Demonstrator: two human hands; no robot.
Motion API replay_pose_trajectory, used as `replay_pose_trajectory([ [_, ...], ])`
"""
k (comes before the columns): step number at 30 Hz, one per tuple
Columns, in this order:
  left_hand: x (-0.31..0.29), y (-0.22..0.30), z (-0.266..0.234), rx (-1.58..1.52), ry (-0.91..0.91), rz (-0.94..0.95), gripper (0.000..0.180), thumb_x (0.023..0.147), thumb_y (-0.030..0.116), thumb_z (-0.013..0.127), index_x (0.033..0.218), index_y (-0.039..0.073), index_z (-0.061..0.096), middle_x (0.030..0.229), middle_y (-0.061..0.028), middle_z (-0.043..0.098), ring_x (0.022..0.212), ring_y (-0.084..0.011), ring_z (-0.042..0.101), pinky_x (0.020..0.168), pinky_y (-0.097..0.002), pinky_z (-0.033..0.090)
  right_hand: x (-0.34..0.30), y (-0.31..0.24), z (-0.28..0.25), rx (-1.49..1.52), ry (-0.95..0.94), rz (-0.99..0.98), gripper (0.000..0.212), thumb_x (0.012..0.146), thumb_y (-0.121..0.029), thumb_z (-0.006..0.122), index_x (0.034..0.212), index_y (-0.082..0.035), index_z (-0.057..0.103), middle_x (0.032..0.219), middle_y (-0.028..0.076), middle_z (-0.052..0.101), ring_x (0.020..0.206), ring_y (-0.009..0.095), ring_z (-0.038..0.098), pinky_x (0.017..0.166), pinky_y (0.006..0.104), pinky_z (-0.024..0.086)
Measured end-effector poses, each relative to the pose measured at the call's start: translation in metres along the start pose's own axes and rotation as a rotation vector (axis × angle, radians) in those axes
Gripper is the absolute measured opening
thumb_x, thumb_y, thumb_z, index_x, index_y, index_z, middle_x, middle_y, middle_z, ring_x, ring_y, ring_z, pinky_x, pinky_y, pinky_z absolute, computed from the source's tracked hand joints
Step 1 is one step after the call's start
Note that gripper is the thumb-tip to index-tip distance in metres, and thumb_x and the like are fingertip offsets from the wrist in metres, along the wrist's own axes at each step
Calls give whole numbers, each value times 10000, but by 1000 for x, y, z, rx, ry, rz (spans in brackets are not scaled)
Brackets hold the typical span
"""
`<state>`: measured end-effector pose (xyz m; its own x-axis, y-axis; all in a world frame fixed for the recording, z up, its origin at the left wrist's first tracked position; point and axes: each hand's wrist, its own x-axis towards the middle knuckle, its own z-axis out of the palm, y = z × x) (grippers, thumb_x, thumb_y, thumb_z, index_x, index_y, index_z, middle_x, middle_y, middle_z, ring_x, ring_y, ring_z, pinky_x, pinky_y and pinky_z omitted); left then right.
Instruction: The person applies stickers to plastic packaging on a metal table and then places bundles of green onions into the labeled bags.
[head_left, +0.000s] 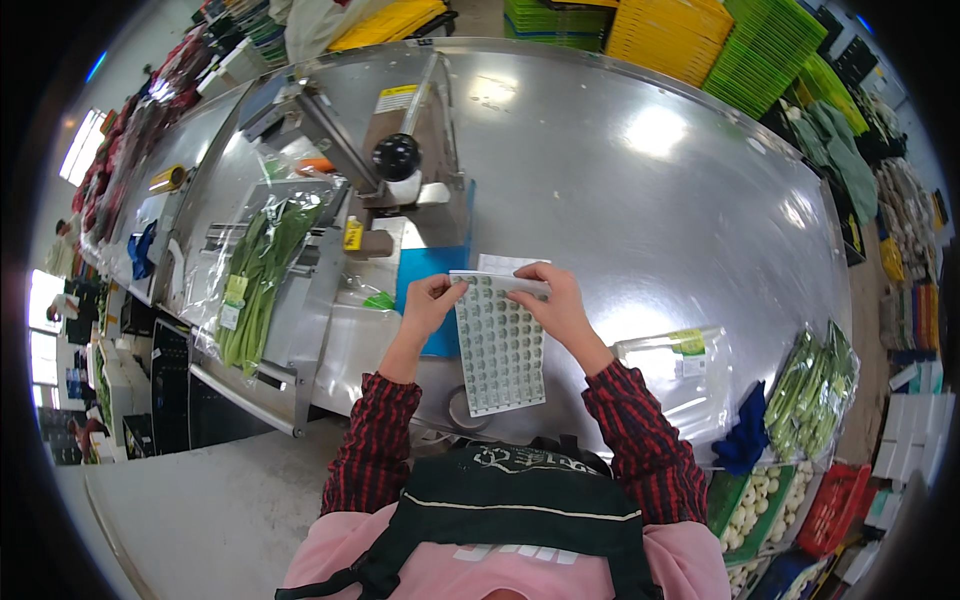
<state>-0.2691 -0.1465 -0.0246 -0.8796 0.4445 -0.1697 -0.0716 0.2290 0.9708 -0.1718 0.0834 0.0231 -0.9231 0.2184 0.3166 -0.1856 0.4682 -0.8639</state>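
Note:
A pale sheet with rows of small greenish stickers hangs in front of me over the table's near edge. My left hand pinches its upper left corner between thumb and fingers. At the upper right, my right hand is closed on the sheet's top edge, where a white strip shows. Behind the sheet lies a blue mat, partly covered by it. A roll of tape rests beside the sheet's lower left edge.
A hand press with a black ball knob stands beyond my left hand. Bagged leafy greens lie on a metal stand at left. Clear plastic bags, a blue glove and more bagged greens are at right, above crates of mushrooms.

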Motion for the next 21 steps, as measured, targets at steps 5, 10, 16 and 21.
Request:
replay_pose_trajectory([
  [5,-21,64,54,-27,-221,218,220,906,154,669,799,-35,631,743,27,608,707,-38,492,636,-225,404,-43,-28,-54,-50,88,80,174,760,-120,747,886,-25,677,818,78,686,769,262,642,728,351,463],
  [10,-38,102,94,-52,-365,217,179,923,124,629,877,-47,660,836,12,635,787,-63,521,713,-240,422,-78,-41,-88,110,311,184,98,774,-88,735,840,-32,689,788,64,678,745,231,636,693,339,468],
  [16,-61,124,135,-270,-399,307,156,920,77,615,903,-46,710,974,-80,684,856,-98,592,743,-239,468,-111,-40,-118,136,319,180,51,799,-49,701,807,-24,658,784,67,671,776,204,615,747,319,444],
  [21,-74,131,154,-341,-358,283,123,906,30,624,905,-39,725,1008,-108,693,872,-107,624,743,-224,492,-136,-36,-114,204,426,205,10,824,-26,665,817,-23,658,788,66,667,779,212,613,759,320,441],
])
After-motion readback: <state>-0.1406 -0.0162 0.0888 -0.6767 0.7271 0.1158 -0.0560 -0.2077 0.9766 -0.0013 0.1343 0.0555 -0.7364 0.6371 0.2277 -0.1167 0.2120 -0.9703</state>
